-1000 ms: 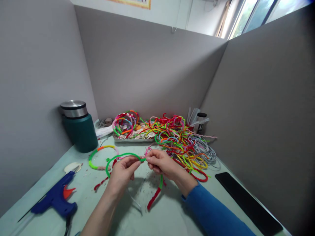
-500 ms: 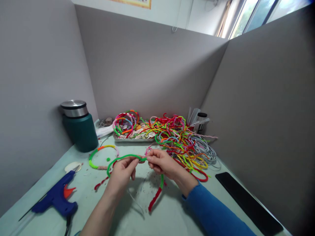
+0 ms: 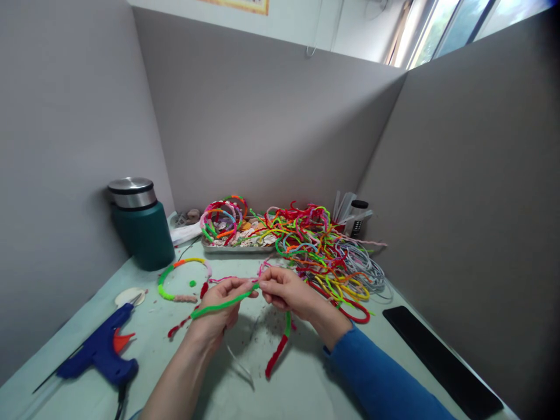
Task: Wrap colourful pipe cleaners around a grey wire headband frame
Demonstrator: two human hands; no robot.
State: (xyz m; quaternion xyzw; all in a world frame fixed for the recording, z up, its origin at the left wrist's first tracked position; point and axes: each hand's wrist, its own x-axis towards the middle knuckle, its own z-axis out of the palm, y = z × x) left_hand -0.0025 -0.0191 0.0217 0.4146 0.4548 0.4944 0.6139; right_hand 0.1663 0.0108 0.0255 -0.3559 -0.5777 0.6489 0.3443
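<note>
My left hand (image 3: 219, 309) and my right hand (image 3: 286, 290) meet over the middle of the table, both pinched closed. My left fingers hold a green fuzzy stem (image 3: 219, 305) that slants down to the left across the hand. My right hand grips a curved hoop wrapped green and red (image 3: 280, 344) whose lower end hangs toward me. A thin pink stem (image 3: 227, 279) runs left from where the fingers meet. A red stem piece (image 3: 177, 328) lies on the table by my left wrist.
A multicoloured wrapped hoop (image 3: 181, 280) lies left of my hands. A metal tray (image 3: 236, 248) of finished hoops and a big pile of coloured stems (image 3: 324, 248) sit behind. A blue glue gun (image 3: 98, 353), a green flask (image 3: 140, 224) and a black phone (image 3: 441, 361) ring the area.
The green stem arched up and to the left before; it has swung down and now lies across my left hand. My right hand has barely moved.
</note>
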